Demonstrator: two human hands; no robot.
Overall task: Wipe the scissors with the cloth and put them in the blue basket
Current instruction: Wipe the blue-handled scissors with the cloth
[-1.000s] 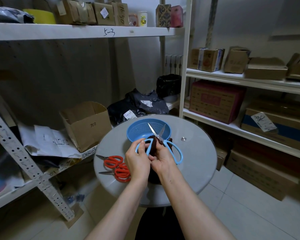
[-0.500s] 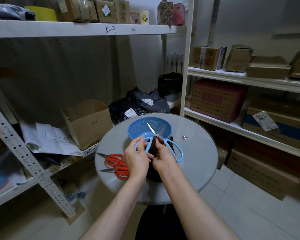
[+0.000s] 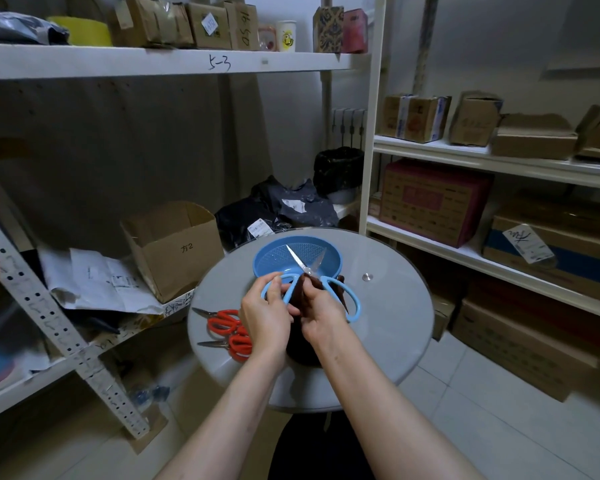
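Currently, wiping step in hand; basket step not yet done.

1. Round grey glass-topped bench (image 3: 388,327): carries every item below.
2. Round blue plastic mesh basket (image 3: 267,258), far side of the bench: nothing lies in it. Open blades show over its bowl; contact cannot be told.
3. Large pair of steel scissors with pale blue loop handles (image 3: 297,260): held above the bench between your hands, blades spread, tips pointing away from you towards the basket.
4. Two pairs of red-handled scissors (image 3: 224,322): lying on the bench to your left, untouched.
5. Dark brown cloth (image 3: 309,284): bunched against the scissors just below the pivot.
6. Left hand (image 3: 265,318): fingers curled round the left blue loop.
7. Right hand (image 3: 321,313): fingers closed, pinching the cloth onto the metal.

Next move, as judged: draw the cloth up along each blade, keeping your fingers behind the edges, then lower the scissors into the basket.
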